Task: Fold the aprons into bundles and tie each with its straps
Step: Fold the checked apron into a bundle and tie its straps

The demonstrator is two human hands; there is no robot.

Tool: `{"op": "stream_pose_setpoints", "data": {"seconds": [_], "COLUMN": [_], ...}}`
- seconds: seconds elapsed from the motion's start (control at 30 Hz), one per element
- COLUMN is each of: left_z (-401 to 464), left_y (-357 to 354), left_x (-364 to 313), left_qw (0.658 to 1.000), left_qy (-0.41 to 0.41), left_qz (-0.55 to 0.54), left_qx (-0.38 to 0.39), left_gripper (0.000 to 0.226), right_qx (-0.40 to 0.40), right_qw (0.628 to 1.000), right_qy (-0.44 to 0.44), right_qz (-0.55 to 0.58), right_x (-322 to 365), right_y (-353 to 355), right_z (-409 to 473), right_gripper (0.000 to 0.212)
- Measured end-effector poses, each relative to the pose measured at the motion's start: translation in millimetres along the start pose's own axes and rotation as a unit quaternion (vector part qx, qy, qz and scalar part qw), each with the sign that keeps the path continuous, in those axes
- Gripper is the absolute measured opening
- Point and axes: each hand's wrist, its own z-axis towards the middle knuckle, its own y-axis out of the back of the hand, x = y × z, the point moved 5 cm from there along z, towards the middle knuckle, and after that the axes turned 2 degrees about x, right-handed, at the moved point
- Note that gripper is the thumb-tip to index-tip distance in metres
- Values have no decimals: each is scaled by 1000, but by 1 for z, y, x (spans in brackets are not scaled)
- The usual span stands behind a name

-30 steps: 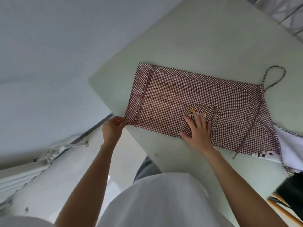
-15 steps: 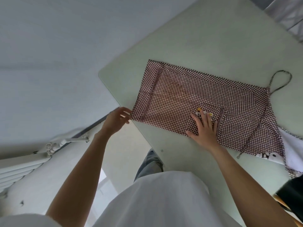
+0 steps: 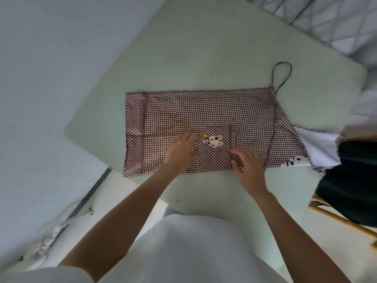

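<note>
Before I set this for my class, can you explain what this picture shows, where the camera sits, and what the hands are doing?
There is no machine here. A camera worn on a person's head looks down at their two bare hands. On a pale green table lies a brown checked apron, folded flat, its strap loop lying on the table beyond it. The left hand rests on the cloth beside a rabbit patch. The right hand has the pocket's edge in a pinching grip. A white cloth lies at the right.
</note>
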Motion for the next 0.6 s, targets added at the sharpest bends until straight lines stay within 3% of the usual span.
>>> {"op": "stream_pose_setpoints", "data": {"seconds": [0.17,0.27,0.33,0.43,0.5,0.6], "left_z": [41,53,62,76,81,84], "left_y": [-45,-70,-88,-113,-126,-138], "left_x": [-74,-112,-139,-164,-174,-180], "left_qw": [989,983,981,982,983,982], "left_qy": [-114,-112,-97,-55,-23,24], "left_qz": [23,-27,-41,-22,40,112], "left_qx": [94,141,165,179,176,148], "left_gripper": [33,34,35,37,39,37], "right_qx": [-140,-169,-157,-70,-30,-37], "right_qw": [974,947,938,938,939,951], "right_qy": [-175,-272,-301,-316,-307,-279], "right_qz": [-22,-37,-64,-123,-152,-131], "right_x": [-69,-113,-149,-192,-209,-224], "right_y": [49,77,95,102,103,109], "right_z": [-39,-54,-56,-50,-48,-51], "right_gripper": [20,21,22,26,35,35]}}
